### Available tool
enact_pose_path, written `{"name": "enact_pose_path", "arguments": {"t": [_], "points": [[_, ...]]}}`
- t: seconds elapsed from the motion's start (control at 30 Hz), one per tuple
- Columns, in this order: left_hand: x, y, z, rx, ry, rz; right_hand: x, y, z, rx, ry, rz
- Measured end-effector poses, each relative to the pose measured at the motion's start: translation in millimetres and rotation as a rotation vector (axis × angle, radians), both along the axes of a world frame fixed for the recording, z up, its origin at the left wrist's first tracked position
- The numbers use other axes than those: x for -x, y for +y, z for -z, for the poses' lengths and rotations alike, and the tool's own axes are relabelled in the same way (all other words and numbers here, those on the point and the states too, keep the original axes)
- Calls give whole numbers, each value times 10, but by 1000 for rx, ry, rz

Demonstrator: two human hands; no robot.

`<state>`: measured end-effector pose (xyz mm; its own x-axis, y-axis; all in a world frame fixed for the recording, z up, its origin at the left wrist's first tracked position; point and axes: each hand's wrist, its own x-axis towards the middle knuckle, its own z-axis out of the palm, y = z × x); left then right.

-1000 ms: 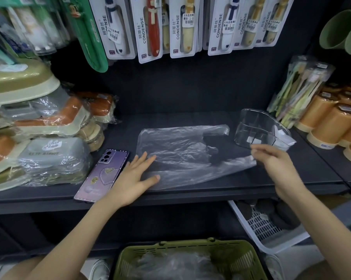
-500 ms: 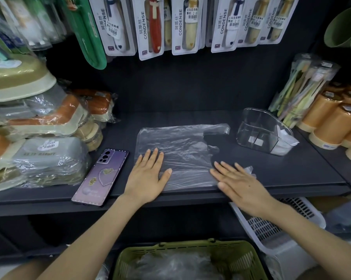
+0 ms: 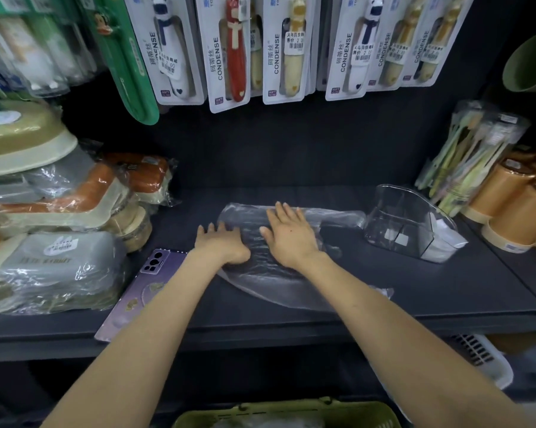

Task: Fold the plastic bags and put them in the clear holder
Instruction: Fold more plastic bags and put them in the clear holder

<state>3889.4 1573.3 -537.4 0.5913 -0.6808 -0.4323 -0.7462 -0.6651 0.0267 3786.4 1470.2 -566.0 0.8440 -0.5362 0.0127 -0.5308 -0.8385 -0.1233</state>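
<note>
Your bag point(image 3: 291, 284) is clear and colourless over a near-black shelf point(image 3: 430, 288). Left of the bag, your phone point(image 3: 128, 307) is lilac with pale motifs. Right of it, the holder point(image 3: 408, 230) is clear with white labels, then come orange-tan cups point(image 3: 520, 211). Below it sits an olive-green basket point(image 3: 285, 407). Above it, white cards point(image 3: 215, 66) show navy, red and cream brushes point(image 3: 237, 57).

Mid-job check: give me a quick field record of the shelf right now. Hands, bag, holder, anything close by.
left hand: flat on the plastic bag, near its left edge, fingers straight
right hand: flat on the bag, just right of the left hand
plastic bag: lying on the dark shelf, not in the holder
clear holder: on the shelf right of the bag, apart from both hands; something white at its right end
phone: left of the bag, partly under the left forearm
green basket: below the shelf
</note>
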Motion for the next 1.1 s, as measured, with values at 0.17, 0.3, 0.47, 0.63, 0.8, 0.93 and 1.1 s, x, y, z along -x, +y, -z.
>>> {"name": "enact_pose_path", "arguments": {"t": [0.17, 0.3, 0.47, 0.63, 0.8, 0.93, 1.1], "points": [[-224, -85, -332, 159, 105, -24, 86, -159, 119, -119, 66, -84], [-245, -93, -187, 311, 30, 11, 248, -88, 165, -147, -25, -242], [11, 4, 293, 397, -195, 35, 230, -210, 79, -82, -271, -106], [113, 90, 558, 516, -245, 24, 157, -160, 154, -38, -73, -183], [-25, 40, 607, 376, -209, -24, 293, -346, 225, -26, 73, 25], [-39, 43, 586, 382, -172, -16, 551, -606, 166, 8, 164, 167], [-53, 165, 411, 532, -92, 42, 729, -151, -52, 50, -37, -5]]}}
